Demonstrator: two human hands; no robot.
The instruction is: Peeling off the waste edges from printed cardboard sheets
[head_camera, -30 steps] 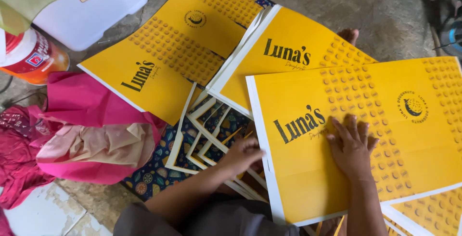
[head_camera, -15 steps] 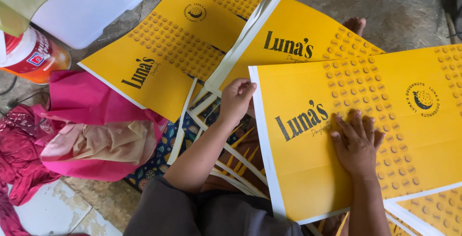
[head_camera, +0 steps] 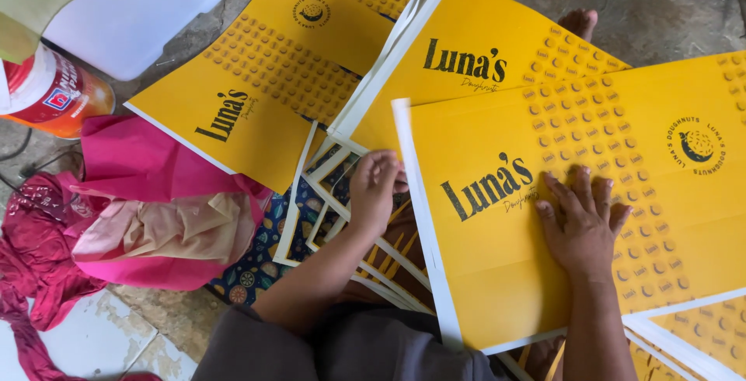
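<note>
Head view, looking down. Right hand (head_camera: 581,222) spread wide, palm down, fingers fanned toward 12 o'clock, pressing flat on the nearest yellow printed sheet (head_camera: 622,194), at about 4 o'clock from frame centre. Left hand (head_camera: 374,191) just beside that sheet's white left border, fingers curled narrow at the edge; cannot tell whether pinching it or only touching. Beneath the left hand, a loose pile of white paper offcut strips (head_camera: 326,187) on a patterned dark mat (head_camera: 256,260). Toward 12 o'clock, a second yellow sheet (head_camera: 474,78) partly under the nearest one; toward 10 o'clock, a third yellow sheet (head_camera: 272,78). At 9 o'clock, crumpled pink cloth (head_camera: 148,218). At 10 to 11 o'clock, an orange-and-white can (head_camera: 54,93) beside a white plastic container (head_camera: 148,20). At 1 o'clock, bare toes (head_camera: 579,22) past the second sheet's edge.
</note>
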